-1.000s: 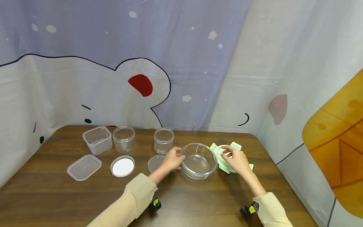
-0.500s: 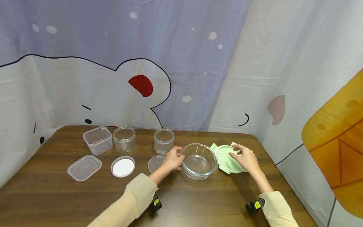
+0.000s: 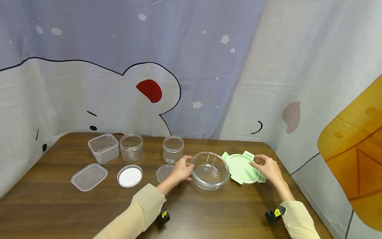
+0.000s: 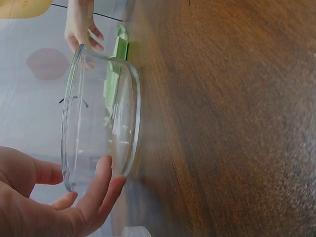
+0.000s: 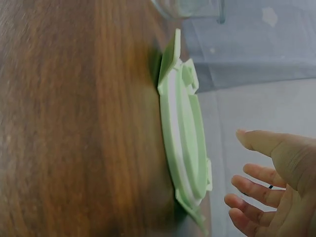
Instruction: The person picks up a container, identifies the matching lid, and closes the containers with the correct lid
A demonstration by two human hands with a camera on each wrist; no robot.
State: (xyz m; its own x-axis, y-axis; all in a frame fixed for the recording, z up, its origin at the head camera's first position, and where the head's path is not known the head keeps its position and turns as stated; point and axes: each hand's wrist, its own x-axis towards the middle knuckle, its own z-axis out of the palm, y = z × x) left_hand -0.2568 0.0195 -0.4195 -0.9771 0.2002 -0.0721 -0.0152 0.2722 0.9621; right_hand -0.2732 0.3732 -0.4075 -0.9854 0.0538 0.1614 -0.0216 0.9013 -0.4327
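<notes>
On the table stands a round clear glass bowl. My left hand holds it by its left side, thumb at the rim and fingers curved along the outer wall, as the left wrist view shows of the bowl. Just right of the bowl lies a round light green lid with clip flaps spread outward. Over the lid's right edge hovers my right hand, fingers loosely bent with nothing between them. In the right wrist view a gap shows between the fingertips and the lid.
A rectangular plastic container, a wide clear jar and a smaller jar stand along the back. In front lie a rectangular lid, a white-centred round lid and a clear round lid, partly behind my left arm.
My right hand has moved right, from over the lid's middle to its right edge, uncovering more of the green lid. My left hand and the bowl have stayed in place.
</notes>
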